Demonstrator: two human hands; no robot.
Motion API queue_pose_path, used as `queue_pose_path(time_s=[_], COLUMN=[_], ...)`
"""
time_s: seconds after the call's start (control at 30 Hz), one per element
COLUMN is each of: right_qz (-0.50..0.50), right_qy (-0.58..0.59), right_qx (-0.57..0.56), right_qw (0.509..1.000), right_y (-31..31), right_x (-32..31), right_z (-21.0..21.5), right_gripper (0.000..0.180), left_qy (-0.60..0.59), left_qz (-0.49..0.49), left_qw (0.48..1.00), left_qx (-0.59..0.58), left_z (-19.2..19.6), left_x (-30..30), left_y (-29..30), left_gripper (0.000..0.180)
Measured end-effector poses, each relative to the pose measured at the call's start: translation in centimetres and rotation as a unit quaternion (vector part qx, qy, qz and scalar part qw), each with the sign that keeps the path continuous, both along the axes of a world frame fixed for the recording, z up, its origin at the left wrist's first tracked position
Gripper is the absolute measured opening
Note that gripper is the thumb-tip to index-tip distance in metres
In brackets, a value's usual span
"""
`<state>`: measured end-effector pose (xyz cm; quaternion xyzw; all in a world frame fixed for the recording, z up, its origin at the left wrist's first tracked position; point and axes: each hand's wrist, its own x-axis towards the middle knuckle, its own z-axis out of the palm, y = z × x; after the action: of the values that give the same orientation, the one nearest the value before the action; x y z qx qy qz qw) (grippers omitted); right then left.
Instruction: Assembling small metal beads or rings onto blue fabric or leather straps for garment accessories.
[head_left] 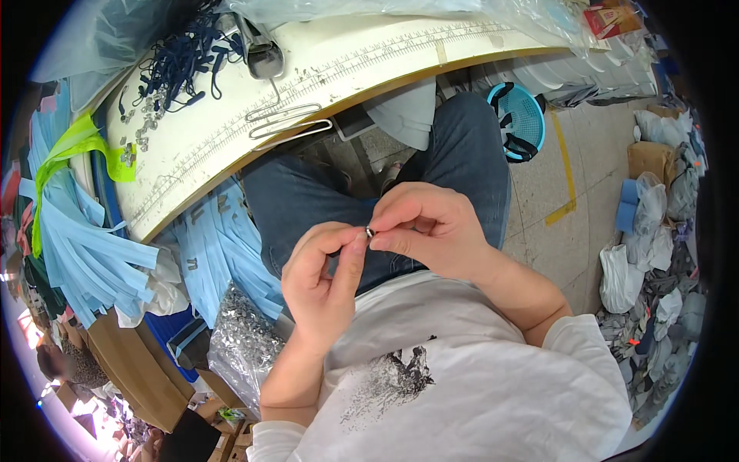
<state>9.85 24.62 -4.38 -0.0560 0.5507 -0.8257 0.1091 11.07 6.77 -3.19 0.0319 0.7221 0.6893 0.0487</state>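
My left hand [323, 273] and my right hand [435, 231] meet above my lap, fingertips almost touching. Pinched between them is a small dark and silvery metal piece [370, 232], too small to name its kind. Both thumbs press against the forefingers, so most of the piece is hidden. Beyond the hands, a pile of dark blue cord loops [181, 65] lies on the white table [323, 61]. Several small silver metal pieces [142, 127] are scattered beside the cords.
A bent metal wire rack [289, 123] juts over the table's near edge. Light blue fabric strips [85, 239] hang at the left, above a clear bag of small silver pieces [242, 339]. A turquoise basket [527, 115] stands on the floor at right, with bags and grey scraps [654, 346] beyond.
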Motion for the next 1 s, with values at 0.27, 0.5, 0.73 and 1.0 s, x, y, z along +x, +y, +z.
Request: queue_pose_path(time_s=[0.27,0.5,0.73,1.0], right_qz=[0.018,0.058,0.069,0.073], right_qy=[-0.037,-0.144,-0.207,-0.189], right_qx=[-0.034,-0.080,-0.069,-0.081], right_qw=[0.999,0.985,0.973,0.976], right_y=[0.2,0.4,0.9,0.3], right_x=[-0.1,-0.3,-0.6,-0.5], right_z=[0.0,-0.2,0.2,0.1], right_gripper=[0.017,0.012,0.012,0.012], left_qy=[-0.072,0.121,0.334,0.328], left_qz=[0.036,-0.035,-0.031,-0.027], left_qw=[0.997,0.982,0.913,0.915], left_qx=[0.021,-0.141,-0.233,-0.235], left_z=[0.9,0.5,0.0,-0.3], left_x=[0.0,-0.8,-1.8,-1.7], left_y=[0.1,-0.2,0.1,-0.2], left_gripper=[0.018,0.027,0.030,0.029])
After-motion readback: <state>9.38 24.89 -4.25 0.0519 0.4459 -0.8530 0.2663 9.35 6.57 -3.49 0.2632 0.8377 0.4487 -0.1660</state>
